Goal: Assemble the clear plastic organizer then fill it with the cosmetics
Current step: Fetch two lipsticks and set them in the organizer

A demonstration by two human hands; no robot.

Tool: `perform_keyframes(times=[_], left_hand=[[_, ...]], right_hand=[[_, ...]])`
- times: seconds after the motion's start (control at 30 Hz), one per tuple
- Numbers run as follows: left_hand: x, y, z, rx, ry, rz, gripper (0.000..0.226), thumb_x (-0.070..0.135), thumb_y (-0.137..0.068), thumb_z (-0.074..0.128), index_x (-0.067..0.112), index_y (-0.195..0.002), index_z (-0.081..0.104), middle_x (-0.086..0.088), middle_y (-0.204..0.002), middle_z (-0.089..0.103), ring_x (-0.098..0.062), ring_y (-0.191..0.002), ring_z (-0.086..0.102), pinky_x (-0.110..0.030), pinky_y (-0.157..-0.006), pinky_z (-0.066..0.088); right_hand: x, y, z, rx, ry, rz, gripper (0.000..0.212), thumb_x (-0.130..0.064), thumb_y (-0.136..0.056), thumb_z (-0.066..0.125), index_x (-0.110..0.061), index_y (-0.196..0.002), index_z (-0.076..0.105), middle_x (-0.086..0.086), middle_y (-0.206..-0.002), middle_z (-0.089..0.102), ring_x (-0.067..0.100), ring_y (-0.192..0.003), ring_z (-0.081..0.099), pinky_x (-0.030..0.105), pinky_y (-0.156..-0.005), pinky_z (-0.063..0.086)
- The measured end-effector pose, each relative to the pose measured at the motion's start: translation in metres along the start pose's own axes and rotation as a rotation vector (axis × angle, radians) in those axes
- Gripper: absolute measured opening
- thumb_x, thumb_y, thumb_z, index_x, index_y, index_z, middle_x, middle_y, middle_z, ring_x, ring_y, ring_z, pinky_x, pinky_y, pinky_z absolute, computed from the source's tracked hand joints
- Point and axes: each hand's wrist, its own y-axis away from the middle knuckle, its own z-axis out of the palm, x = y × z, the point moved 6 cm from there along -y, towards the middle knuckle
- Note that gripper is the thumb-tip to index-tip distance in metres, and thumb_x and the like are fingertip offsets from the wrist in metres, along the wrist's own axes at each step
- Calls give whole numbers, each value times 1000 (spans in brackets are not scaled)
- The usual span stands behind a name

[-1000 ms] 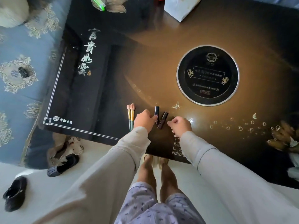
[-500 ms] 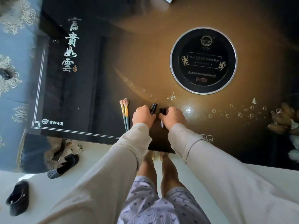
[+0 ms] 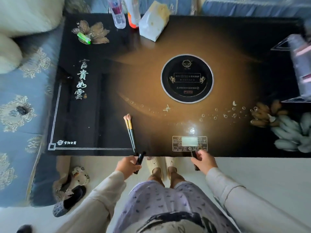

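My left hand grips a slim black cosmetic tube just off the table's near edge. My right hand grips a second dark cosmetic tube beside the printed control panel. Two makeup brushes with pink tips and teal handles lie side by side on the dark glass table, slightly left of my left hand. A blurred clear plastic piece that may be part of the organizer sits at the table's right edge.
A round black burner plate sits mid-table. At the far edge stand a clear bottle, an orange-based bottle, a white paper bag and a green lighter. Blue sofa cushions surround the table; slippers lie on the floor.
Both hands have lifted the two dark tubes from the table and pulled them back to the near edge, moving apart. The camera view has pulled back and risen.
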Motion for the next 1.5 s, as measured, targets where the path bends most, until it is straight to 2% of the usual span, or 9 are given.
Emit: perform_keyframes(times=[0.17,0.43,0.7,0.8,0.87,1.23,1.33,1.4,1.5], left_hand=[[-26,25,5,29,-110,8,8,18,-79,67,14,-81,61,-14,-92,70,-25,-75,63,-28,-80,52],[-4,23,-7,93,-253,62,31,21,-79,67,24,-58,44,-8,-76,71,-22,-70,59,-22,-62,44],[115,35,55,-44,-613,347,36,23,-84,62,22,-56,40,-18,-102,71,-28,-97,66,-28,-82,48],[159,46,92,-126,-631,432,10,15,-84,63,7,-79,63,-18,-108,69,-29,-98,67,-31,-88,49],[185,52,118,-171,-629,478,18,12,-83,65,0,-97,62,-19,-111,68,-31,-101,65,-38,-92,51],[251,93,266,-210,-964,537,22,17,-82,66,2,-98,62,-16,-109,68,-27,-101,63,-26,-83,44],[259,105,301,-217,-1059,535,10,19,-83,65,14,-79,59,-15,-109,68,-24,-101,63,-25,-81,43],[268,108,321,-205,-1069,534,27,20,-83,65,22,-64,46,-14,-104,69,-24,-99,63,-24,-73,38],[288,116,350,-199,-1068,544,20,20,-84,64,19,-70,48,-13,-98,68,-21,-87,60,-21,-70,34]], right_hand=[[44,31,-7,114,-115,74,29,-14,-83,63,-2,-109,61,14,-111,68,26,-102,62,17,-71,34],[120,61,-6,225,-417,249,29,1,-79,63,5,-108,59,21,-108,68,33,-97,64,32,-81,50],[209,112,35,236,-649,497,31,0,-82,63,6,-111,57,23,-115,65,35,-104,62,39,-92,47],[245,138,54,258,-734,607,29,-3,-82,62,5,-110,58,21,-113,66,34,-104,62,38,-93,46],[268,153,64,258,-784,674,27,-5,-82,62,3,-109,59,20,-111,67,34,-102,62,34,-90,45],[402,175,19,271,-991,828,29,-6,-83,58,3,-111,59,20,-112,66,35,-103,62,42,-95,47],[439,174,-13,364,-1114,802,30,-5,-83,60,3,-112,56,21,-111,65,36,-97,63,46,-94,49],[463,174,-34,405,-1162,785,29,-4,-83,60,3,-112,56,22,-110,66,36,-97,63,46,-93,50],[494,174,-60,453,-1211,775,29,-5,-84,61,1,-112,56,21,-110,66,34,-98,62,46,-94,50]])
